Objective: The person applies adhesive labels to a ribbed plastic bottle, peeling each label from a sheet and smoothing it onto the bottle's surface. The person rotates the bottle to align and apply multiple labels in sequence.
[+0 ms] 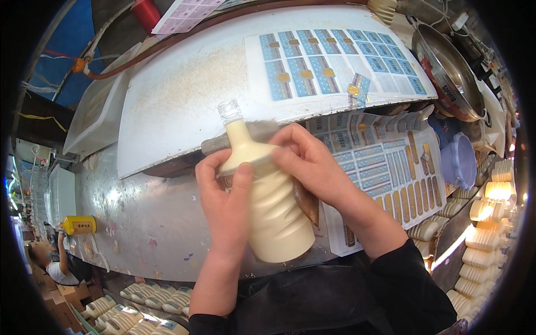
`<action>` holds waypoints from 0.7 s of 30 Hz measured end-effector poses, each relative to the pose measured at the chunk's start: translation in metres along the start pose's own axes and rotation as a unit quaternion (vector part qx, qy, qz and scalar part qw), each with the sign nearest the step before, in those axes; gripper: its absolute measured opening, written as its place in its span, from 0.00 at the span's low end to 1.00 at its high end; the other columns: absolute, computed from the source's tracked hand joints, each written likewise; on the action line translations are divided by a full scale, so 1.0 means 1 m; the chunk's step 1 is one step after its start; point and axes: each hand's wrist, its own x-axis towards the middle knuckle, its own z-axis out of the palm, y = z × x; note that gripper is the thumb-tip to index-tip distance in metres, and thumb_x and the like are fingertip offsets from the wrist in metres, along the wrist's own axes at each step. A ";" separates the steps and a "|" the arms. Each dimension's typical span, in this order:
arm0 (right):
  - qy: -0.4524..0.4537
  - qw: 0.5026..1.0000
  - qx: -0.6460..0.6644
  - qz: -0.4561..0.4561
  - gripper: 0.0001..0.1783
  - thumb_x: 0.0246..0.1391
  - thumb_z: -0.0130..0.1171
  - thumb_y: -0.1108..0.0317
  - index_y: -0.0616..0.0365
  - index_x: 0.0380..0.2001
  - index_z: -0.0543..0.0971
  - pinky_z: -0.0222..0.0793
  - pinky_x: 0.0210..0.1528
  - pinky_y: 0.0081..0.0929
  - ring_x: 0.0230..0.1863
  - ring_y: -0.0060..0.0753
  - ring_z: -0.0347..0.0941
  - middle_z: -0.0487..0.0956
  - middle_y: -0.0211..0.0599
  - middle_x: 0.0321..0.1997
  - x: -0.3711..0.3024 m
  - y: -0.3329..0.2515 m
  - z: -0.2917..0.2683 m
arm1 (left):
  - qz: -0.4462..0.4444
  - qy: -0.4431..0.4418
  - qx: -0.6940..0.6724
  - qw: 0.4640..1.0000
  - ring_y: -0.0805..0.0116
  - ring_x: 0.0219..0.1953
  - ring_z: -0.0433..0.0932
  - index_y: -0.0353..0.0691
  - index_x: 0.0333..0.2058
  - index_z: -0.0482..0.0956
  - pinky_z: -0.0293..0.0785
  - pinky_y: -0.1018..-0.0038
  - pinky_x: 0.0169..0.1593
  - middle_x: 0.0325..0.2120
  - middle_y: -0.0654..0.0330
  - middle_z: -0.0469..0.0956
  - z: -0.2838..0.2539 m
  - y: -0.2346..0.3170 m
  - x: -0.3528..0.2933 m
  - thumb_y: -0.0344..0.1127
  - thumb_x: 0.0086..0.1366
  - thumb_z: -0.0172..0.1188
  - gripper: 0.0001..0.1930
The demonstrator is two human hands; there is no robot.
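A cream-coloured bottle point(279, 223) with a clear neck and slanting ridges leans between my hands, its neck pointing away from me. My left hand point(226, 195) is closed round the left side of its shoulder, thumb on the front. On the other side, the fingers of my right hand point(307, 162) are bent together and press on the shoulder. A thin greyish band point(257, 162) crosses the shoulder between them, with a small gold-brown patch near my left fingers. Behind the neck lies a grey roll point(215, 146). A brown pointed piece point(306, 204) shows beside the bottle, partly hidden.
A sheet of blue and gold labels point(301, 70) lies on the white board point(184, 84); another label sheet point(385, 184) hangs below its edge. At right are a metal pan point(452, 72), a lilac bucket point(459, 162) and cream bottles. A yellow container point(79, 224) and a person point(58, 268) are at left.
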 end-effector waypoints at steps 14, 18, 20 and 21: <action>0.103 0.990 -0.021 -0.090 0.16 0.60 0.63 0.75 0.60 0.51 0.77 0.74 0.53 0.22 0.49 0.22 0.77 0.80 0.31 0.46 -0.024 -0.043 0.008 | 0.038 -0.015 0.033 0.999 0.68 0.47 0.72 0.33 0.54 0.72 0.71 0.70 0.52 0.50 0.55 0.71 -0.001 -0.003 0.000 0.37 0.73 0.56 0.16; 0.191 0.928 -0.248 -0.202 0.17 0.59 0.65 0.75 0.64 0.51 0.77 0.76 0.47 0.23 0.43 0.22 0.80 0.84 0.36 0.43 -0.026 -0.020 0.010 | 0.037 -0.020 0.033 0.999 0.67 0.47 0.72 0.33 0.53 0.73 0.71 0.70 0.53 0.50 0.54 0.71 0.000 -0.001 0.000 0.38 0.74 0.56 0.17; 0.249 0.920 -0.229 -0.196 0.18 0.59 0.65 0.77 0.64 0.52 0.78 0.77 0.45 0.22 0.41 0.22 0.80 0.84 0.36 0.42 -0.020 -0.009 0.004 | 0.035 -0.015 0.033 0.999 0.66 0.48 0.72 0.33 0.53 0.73 0.71 0.69 0.53 0.50 0.55 0.71 -0.001 -0.003 -0.001 0.39 0.74 0.56 0.17; 0.245 0.920 -0.223 -0.210 0.18 0.58 0.66 0.77 0.64 0.51 0.78 0.77 0.45 0.22 0.41 0.20 0.80 0.84 0.36 0.43 -0.024 -0.010 0.004 | 0.037 -0.013 0.034 0.999 0.66 0.48 0.72 0.33 0.54 0.73 0.71 0.69 0.54 0.50 0.55 0.71 -0.002 -0.004 -0.001 0.39 0.74 0.56 0.17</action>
